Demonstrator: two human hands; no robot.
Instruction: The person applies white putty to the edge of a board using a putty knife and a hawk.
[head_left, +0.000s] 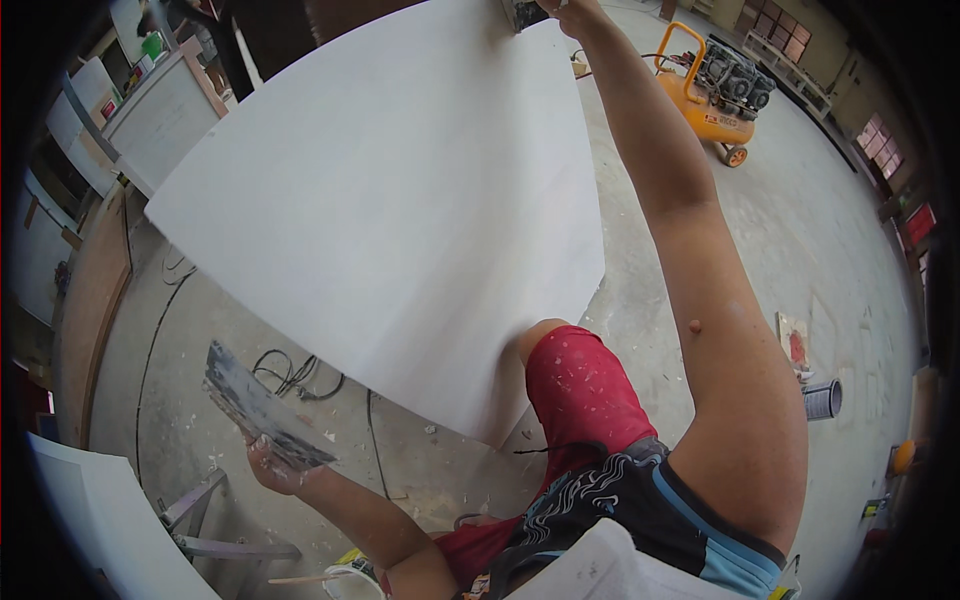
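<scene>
A large white panel (pixel 370 190) with a curved outer edge stretches in front of me. My left hand (pixel 272 470) is closed around a flat grey plate (pixel 255 402), smeared with pale putty and held tilted beside the panel's near left edge. At the far end of the panel, my outstretched right hand (pixel 572 14) grips a dark scraper (pixel 523 14), which appears to touch the white surface. The top of the picture cuts off part of that hand and tool. My knee, below red shorts (pixel 585 390), is against the panel's near right edge.
An orange air compressor (pixel 705 100) stands on the floor at the far right. A tin can (pixel 822 400) lies on its side near my right elbow. Black cables (pixel 290 375) run under the panel. Metal legs (pixel 235 550) and a bucket (pixel 355 580) are at the lower left.
</scene>
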